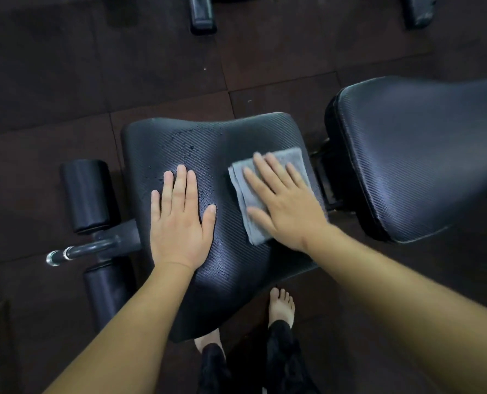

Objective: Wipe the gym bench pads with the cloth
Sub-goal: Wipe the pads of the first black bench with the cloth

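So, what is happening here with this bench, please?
A person is wiping a black gym bench. The right hand presses a folded grey cloth flat on the right part of the seat pad. The left hand rests flat on the same pad, fingers straight, and holds nothing. Small droplets show on the pad beyond the left hand, so that area looks not yet wiped. The backrest pad lies to the right, untouched by either hand.

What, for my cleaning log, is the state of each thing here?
Seat pad: droplets on its left part.
Cloth: folded, flat on the seat pad.
Right hand: fingers straight, pressing the cloth.
Left hand: flat on the seat pad, holding nothing.
Back pad: touched by neither hand.
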